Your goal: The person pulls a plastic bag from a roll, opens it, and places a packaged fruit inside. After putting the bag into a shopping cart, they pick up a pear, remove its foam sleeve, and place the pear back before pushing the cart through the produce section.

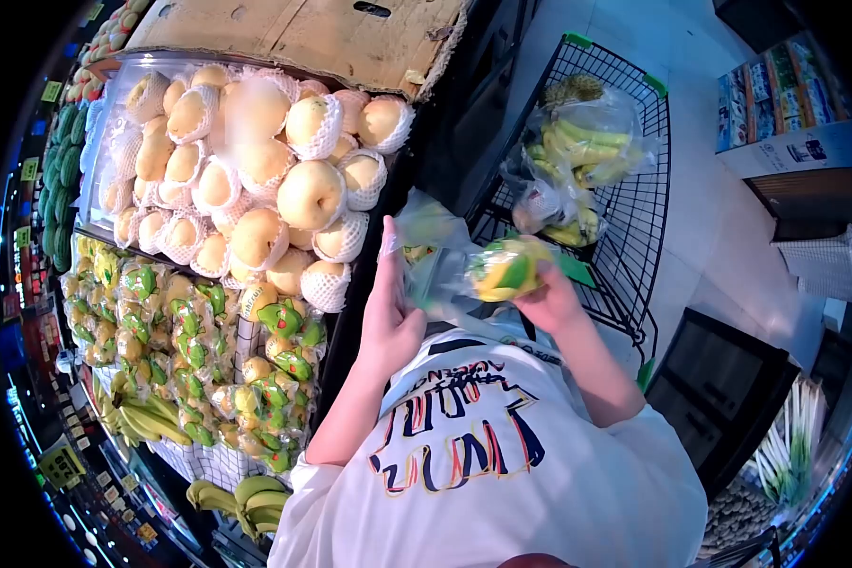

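My left hand (391, 312) is at the edge of the fruit display, its fingers closed on a thin clear plastic bag (433, 275). Something yellowish shows through the bag, but I cannot make out how many pieces are inside. In my right hand (551, 301) is a round fruit in a yellow and green printed wrapper (506, 269), held just right of the bag. Similar wrapped fruits (189, 346) lie in rows on the shelf to the left. Above them sit pale yellow pears (310, 194) in white foam nets.
A black wire shopping cart (646, 227) stands ahead on the right, carrying bagged bananas (582, 147) and a spiky brown fruit (574, 90). Flattened cardboard (293, 38) covers the stand beyond the pears. Loose bananas (256, 502) are at lower left, stacked boxes (776, 95) at far right.
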{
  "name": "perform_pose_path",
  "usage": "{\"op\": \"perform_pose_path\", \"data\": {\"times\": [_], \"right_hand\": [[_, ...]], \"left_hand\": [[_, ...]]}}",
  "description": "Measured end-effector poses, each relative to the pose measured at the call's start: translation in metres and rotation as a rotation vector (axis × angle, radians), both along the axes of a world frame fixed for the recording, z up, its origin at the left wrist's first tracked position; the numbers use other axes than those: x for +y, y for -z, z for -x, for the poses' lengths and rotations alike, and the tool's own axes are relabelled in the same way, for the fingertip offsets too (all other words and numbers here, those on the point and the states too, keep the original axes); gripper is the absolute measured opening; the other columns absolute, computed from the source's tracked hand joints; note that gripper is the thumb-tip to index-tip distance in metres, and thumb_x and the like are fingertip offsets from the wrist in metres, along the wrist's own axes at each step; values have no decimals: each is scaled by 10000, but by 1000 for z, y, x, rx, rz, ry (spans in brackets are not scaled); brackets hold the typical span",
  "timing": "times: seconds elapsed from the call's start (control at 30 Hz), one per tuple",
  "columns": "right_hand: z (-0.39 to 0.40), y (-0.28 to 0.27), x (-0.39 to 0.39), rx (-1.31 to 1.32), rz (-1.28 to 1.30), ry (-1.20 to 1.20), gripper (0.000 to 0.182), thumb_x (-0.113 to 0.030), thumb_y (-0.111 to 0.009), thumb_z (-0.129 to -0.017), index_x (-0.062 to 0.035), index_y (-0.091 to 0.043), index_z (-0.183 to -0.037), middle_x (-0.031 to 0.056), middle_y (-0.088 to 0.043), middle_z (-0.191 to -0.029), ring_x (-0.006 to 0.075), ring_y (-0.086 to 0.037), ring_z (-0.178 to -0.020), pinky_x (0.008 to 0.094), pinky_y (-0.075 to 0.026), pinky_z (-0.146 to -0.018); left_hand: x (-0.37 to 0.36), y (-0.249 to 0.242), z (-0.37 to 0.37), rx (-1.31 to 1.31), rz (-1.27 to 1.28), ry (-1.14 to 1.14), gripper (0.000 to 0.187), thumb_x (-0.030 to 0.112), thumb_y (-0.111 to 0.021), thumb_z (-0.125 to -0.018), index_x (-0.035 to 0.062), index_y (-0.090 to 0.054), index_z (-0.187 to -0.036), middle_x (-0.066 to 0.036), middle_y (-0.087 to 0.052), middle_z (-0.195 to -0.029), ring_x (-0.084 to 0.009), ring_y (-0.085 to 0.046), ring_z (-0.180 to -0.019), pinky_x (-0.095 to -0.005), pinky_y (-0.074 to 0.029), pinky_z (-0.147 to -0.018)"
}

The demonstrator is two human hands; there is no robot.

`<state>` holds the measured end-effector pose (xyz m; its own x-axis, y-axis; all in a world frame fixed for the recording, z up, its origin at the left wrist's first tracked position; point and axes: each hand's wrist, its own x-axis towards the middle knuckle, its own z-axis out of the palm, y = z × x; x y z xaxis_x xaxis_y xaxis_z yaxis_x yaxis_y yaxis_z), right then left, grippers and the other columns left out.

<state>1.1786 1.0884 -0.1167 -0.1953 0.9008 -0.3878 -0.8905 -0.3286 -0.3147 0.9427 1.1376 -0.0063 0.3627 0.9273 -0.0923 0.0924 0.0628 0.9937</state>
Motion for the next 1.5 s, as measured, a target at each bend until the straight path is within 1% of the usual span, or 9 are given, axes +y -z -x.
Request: {"op": "perform_pose_path", "data": {"times": [0.2, 0.4, 0.6, 0.7, 0.83, 0.97, 1.2, 1.33, 1.5], "right_hand": [[88, -15, 19, -675, 84, 145, 537, -83, -814, -802, -71, -461, -1207, 67, -583, -1107, 157, -603, -1008, 304, -524, -865], [116, -15, 25, -1553, -340, 198, 558, -150, -739, -790, -9, -447, -1243, 207, -472, -1235, 353, -496, -1151, 428, -421, -1011], [123, 5, 37, -1238, -886, -144, 571, -114, -569, -904, -65, -410, -1450, 259, -415, -1391, 428, -449, -1276, 449, -417, -1055], [115, -25, 57, -1692, -610, -888, 485, -122, -589, -894, -62, -512, -1369, 229, -462, -1332, 403, -518, -1205, 425, -466, -995], [138, 14, 37, -1597, -834, -224, 315, -97, -646, -803, -33, -626, -1111, 166, -557, -1183, 361, -589, -1061, 419, -506, -897], [114, -3, 37, -1580, -1063, -434, 274, -48, -670, -761, 12, -637, -1026, 154, -629, -1051, 333, -600, -1051, 431, -490, -913], [-5, -23, 32, -1646, -479, 442, 111, 2, -656, -815, -29, -668, -921, 82, -669, -731, 227, -632, -570, 294, -501, -542], [-76, 122, 112, -2037, 50, -422, 921, -327, -833, -706, -67, -325, -1429, 193, -569, -1288, 388, -510, -1215, 477, -438, -1010], [-79, 249, 196, -2179, 226, -746, 1372, -431, -916, -563, -47, -61, -1565, 163, -320, -1544, 349, -382, -1354, 551, -323, -1092]], "left_hand": [[-5, -10, -1, 211, -57, 90, 1052, -231, -357, -613, 18, -46, -1586, -147, -12, -1674, -237, -55, -1533, -183, -356, -980], [-11, -16, -9, 265, -52, 163, 1047, -199, -383, -647, 89, -74, -1604, -135, -128, -1668, -53, -436, -733, -170, -366, -588], [-5, -5, 12, -51, -15, 103, 975, -176, -342, -670, 22, -73, -1587, -123, -44, -1674, -194, -210, -1382, -155, -425, -781], [-8, 2, 20, -188, 26, 170, 1004, -209, -315, -638, 5, -52, -1583, -120, 24, -1676, -225, -105, -1529, -238, -377, -1042], [-13, 4, 13, -152, -61, 145, 982, -168, -349, -635, 9, -138, -1578, -149, -27, -1670, -275, -61, -1538, -303, -301, -1135], [-1, 14, 30, -255, -98, 82, 990, -176, -369, -636, 38, -169, -1581, -169, -58, -1663, -320, -31, -1536, -398, -127, -1211], [-4, 7, 32, -195, -58, 5, 982, -200, -365, -659, 61, -181, -1587, -166, -83, -1662, -337, -90, -1532, -263, -379, -1048], [-8, 4, 29, -166, -6, -71, 961, -218, -380, -685, 57, -183, -1584, -171, -94, -1659, -361, -122, -1525, -173, -467, -819], [-11, -5, 16, -117, 57, -196, 916, -226, -398, -708, -26, -143, -1564, -201, -98, -1650, -388, -145, -1514, -147, -437, -606]]}}
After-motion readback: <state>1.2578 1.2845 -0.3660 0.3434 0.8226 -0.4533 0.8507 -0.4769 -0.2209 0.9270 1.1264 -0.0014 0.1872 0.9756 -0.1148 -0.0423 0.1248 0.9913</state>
